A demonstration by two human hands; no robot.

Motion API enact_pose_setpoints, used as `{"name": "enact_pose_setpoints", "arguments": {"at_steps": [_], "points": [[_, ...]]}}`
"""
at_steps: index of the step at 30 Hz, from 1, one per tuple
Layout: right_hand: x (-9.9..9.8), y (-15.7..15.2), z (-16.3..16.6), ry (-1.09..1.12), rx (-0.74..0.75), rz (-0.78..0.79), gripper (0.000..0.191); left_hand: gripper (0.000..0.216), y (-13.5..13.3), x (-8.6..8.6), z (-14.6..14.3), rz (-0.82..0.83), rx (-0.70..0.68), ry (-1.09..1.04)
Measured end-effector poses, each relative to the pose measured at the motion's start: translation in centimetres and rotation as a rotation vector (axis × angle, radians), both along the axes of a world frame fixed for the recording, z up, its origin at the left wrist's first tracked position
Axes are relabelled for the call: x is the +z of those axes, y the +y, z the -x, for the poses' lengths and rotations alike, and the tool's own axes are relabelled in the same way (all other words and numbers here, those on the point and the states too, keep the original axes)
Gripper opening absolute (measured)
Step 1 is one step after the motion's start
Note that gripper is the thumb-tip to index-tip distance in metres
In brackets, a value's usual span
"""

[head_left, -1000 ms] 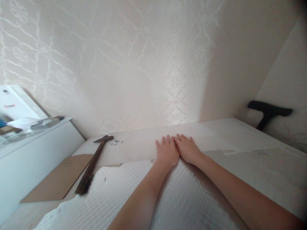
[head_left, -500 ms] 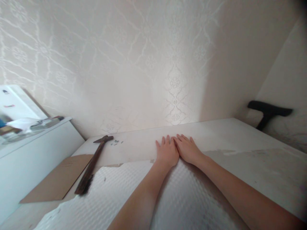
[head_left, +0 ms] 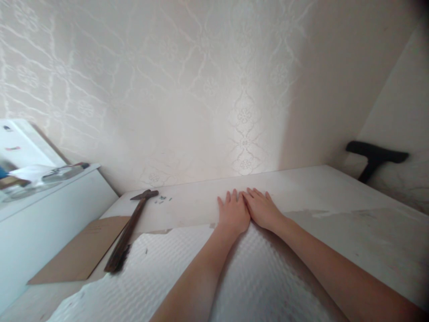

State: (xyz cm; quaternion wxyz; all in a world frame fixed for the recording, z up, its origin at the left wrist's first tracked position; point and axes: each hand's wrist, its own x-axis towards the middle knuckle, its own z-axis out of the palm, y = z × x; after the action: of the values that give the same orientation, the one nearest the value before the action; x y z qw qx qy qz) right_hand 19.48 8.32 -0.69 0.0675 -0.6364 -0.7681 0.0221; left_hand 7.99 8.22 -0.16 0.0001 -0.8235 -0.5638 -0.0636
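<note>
My left hand [head_left: 234,214] lies palm down on the white table [head_left: 194,205], fingers spread, its wrist over the far edge of a white quilted, textured sheet [head_left: 174,259]. Right beside it, my right hand [head_left: 263,208] rests flat too, and the two hands touch at the index fingers and thumbs. Neither holds anything. To the left, a hammer [head_left: 132,228] with a dark wooden handle lies with its head towards the wall, the handle end by the sheet. Several small metal pieces [head_left: 162,199], too small to name surely, are scattered by the hammer head.
A brown cardboard piece [head_left: 80,250] lies left of the hammer, against a white cabinet [head_left: 60,210] with odds and ends on top. A black T-shaped part [head_left: 372,154] stands at the right. The patterned wall [head_left: 187,112] bounds the table's back. Its right surface is worn [head_left: 362,232].
</note>
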Motion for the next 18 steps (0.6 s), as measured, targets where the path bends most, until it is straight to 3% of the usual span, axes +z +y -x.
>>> {"name": "enact_pose_setpoints", "arguments": {"at_steps": [18], "points": [[0.15,-0.09,0.07,0.010,0.003,0.018,0.050,0.054,-0.06,0.13,0.00,0.010,-0.005,-0.019]]}}
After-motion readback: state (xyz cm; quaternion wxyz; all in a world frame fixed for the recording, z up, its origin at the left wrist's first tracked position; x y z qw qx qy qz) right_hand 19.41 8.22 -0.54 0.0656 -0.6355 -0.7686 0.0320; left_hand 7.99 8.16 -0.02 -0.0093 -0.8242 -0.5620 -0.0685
